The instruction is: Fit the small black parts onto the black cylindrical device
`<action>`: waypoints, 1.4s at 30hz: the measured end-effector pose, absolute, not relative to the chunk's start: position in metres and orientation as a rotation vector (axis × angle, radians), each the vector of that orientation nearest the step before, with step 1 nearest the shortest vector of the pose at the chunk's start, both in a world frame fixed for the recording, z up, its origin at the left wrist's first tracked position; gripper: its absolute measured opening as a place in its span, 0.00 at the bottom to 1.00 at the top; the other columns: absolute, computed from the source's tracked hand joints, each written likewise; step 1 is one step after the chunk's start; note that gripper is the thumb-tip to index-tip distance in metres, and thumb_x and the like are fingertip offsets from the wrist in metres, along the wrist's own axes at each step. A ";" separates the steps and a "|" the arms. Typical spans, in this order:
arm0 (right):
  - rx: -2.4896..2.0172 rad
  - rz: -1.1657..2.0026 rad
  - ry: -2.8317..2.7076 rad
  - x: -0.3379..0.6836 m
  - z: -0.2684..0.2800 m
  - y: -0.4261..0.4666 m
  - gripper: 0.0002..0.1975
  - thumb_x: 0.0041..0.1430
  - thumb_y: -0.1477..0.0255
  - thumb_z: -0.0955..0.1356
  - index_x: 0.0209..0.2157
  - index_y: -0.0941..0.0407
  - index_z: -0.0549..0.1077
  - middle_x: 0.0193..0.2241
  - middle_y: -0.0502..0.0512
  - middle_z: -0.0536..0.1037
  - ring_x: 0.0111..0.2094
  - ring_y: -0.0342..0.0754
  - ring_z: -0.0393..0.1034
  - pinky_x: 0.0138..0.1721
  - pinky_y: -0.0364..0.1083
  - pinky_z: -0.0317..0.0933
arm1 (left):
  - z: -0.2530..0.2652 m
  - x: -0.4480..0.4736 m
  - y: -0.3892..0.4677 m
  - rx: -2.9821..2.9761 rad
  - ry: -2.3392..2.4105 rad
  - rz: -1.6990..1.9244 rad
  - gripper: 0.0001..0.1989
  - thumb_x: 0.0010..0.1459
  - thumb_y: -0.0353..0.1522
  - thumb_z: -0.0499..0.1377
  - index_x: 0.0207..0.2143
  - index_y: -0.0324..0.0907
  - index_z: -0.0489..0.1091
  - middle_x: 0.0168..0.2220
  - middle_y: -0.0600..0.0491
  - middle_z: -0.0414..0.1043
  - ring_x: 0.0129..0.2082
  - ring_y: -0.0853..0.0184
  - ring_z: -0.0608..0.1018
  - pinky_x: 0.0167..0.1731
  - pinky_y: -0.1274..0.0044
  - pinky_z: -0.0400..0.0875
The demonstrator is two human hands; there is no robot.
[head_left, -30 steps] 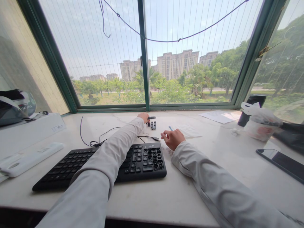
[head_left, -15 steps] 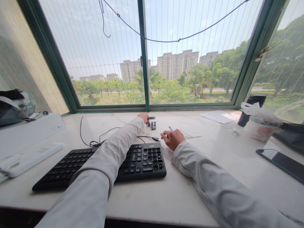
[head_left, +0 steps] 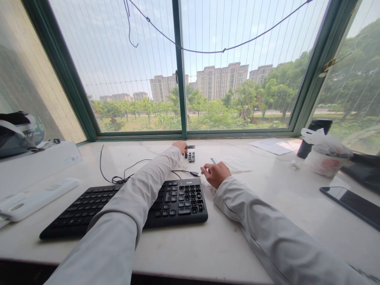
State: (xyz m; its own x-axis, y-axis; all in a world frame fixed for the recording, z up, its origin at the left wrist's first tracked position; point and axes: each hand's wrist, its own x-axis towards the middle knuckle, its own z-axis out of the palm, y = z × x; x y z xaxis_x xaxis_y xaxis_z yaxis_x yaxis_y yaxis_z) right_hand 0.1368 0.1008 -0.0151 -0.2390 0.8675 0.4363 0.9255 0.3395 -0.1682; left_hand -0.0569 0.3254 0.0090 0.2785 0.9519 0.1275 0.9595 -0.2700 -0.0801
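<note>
Loose keycaps are sitting on the bench near frame centre, immediately right of the left hand, clearly the nearer one; their cluster is running lengthwise toward the bottom of the frame. The left grip is mostly hiding; cannot tell if it is clasping a cap. Right hand is resting lower right of the cluster, half curled; a blue stick is poking out beyond it, hold unclear. Keyboard is lying below, long axis slanting from lower left toward centre. Versus half a second ago: hands and caps are staying put.
</note>
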 end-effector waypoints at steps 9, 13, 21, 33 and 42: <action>-1.570 -0.155 -2.158 0.136 -0.014 0.100 0.20 0.64 0.60 0.57 0.34 0.52 0.78 0.27 0.53 0.79 0.29 0.45 0.70 0.45 0.47 0.53 | 0.006 -0.060 0.327 -2.396 -1.809 -0.081 0.14 0.46 0.41 0.64 0.36 0.46 0.77 0.42 0.46 0.76 0.43 0.62 0.76 0.44 0.75 0.67; -1.568 -0.164 -2.156 0.136 -0.016 0.101 0.20 0.64 0.60 0.57 0.34 0.51 0.77 0.26 0.52 0.79 0.29 0.45 0.70 0.45 0.47 0.52 | 0.005 -0.059 0.326 -2.396 -1.812 -0.089 0.14 0.46 0.40 0.64 0.36 0.46 0.77 0.43 0.46 0.75 0.44 0.62 0.76 0.45 0.75 0.66; -1.564 -0.170 -2.166 0.137 -0.017 0.102 0.19 0.64 0.61 0.58 0.35 0.51 0.77 0.26 0.51 0.79 0.28 0.44 0.70 0.45 0.47 0.52 | 0.008 -0.057 0.322 -2.408 -1.834 -0.127 0.14 0.45 0.41 0.65 0.35 0.46 0.77 0.43 0.46 0.75 0.45 0.60 0.75 0.46 0.74 0.66; -1.570 -0.181 -2.151 0.137 -0.011 0.099 0.19 0.64 0.61 0.58 0.33 0.50 0.78 0.25 0.50 0.78 0.28 0.44 0.70 0.44 0.46 0.53 | 0.048 -0.065 0.262 -2.540 -1.899 -0.803 0.21 0.58 0.46 0.51 0.41 0.44 0.75 0.37 0.50 0.76 0.38 0.66 0.75 0.40 0.78 0.67; -1.484 -0.242 -2.148 0.133 -0.006 0.091 0.20 0.64 0.60 0.57 0.32 0.50 0.77 0.23 0.48 0.77 0.25 0.43 0.67 0.44 0.45 0.52 | 0.061 -0.061 0.132 -2.947 -1.814 -2.391 0.17 0.53 0.44 0.59 0.34 0.37 0.69 0.22 0.58 0.58 0.12 0.82 0.52 0.12 0.82 0.43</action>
